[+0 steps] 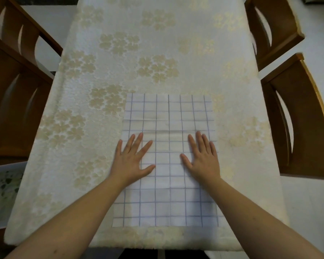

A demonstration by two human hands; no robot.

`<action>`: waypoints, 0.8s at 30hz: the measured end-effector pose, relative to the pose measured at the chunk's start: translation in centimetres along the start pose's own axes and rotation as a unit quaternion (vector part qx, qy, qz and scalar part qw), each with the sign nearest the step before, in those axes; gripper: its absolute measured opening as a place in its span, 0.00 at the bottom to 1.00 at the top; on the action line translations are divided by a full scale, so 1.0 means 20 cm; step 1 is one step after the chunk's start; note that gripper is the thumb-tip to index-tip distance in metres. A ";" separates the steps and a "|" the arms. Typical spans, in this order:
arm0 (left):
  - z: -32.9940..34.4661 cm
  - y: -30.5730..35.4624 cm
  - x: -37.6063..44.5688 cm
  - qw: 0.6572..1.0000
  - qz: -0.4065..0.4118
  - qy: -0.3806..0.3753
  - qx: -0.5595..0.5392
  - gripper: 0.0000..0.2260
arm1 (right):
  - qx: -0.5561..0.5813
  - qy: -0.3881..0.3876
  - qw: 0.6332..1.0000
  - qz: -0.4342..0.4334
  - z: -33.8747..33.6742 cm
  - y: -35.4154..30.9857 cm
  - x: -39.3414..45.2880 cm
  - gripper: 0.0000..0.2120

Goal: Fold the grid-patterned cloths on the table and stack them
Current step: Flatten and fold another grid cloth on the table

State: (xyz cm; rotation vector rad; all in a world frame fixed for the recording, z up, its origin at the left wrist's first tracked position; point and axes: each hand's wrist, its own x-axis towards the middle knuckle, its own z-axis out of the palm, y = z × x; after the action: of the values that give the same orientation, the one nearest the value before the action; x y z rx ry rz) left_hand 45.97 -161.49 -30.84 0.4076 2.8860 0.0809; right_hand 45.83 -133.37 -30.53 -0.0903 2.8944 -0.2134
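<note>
A white cloth with a blue grid (168, 116) lies flat on the near half of the table (120, 53), its long side running away from me. My left hand (132, 159) presses flat on the cloth's left side with fingers spread. My right hand (202, 157) lies flat on the right side, fingers straight and close together. Both palms rest near the cloth's middle. Faint horizontal creases cross the cloth just beyond my fingertips. Only this one grid cloth shows.
The table carries a cream tablecloth with pale flower clusters. Wooden chairs stand at the left (13, 86) and right (299, 116), with another at the far right (269, 28). A white container with a green leaf print (2, 191) sits low at the left.
</note>
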 end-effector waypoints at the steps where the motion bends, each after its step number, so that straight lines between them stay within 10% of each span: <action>1: 0.00 -0.02 0.00 1.000 -0.001 0.004 0.005 0.37 | 0.002 0.005 1.000 0.009 -0.01 0.02 0.01 0.36; 8: -0.05 -0.07 0.02 0.997 -0.064 0.024 0.026 0.31 | 0.056 0.008 0.996 0.075 -0.07 0.03 0.05 0.37; 24: -0.08 0.05 0.42 0.999 0.028 0.021 -0.019 0.29 | 0.023 0.012 0.993 -0.114 -0.03 -0.29 0.45 0.28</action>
State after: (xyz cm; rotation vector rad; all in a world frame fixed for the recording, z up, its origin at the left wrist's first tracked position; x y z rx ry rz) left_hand 37.97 -158.12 -30.95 0.4849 2.9103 0.1553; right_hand 37.28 -139.72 -31.16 -0.4149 2.8975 -0.3239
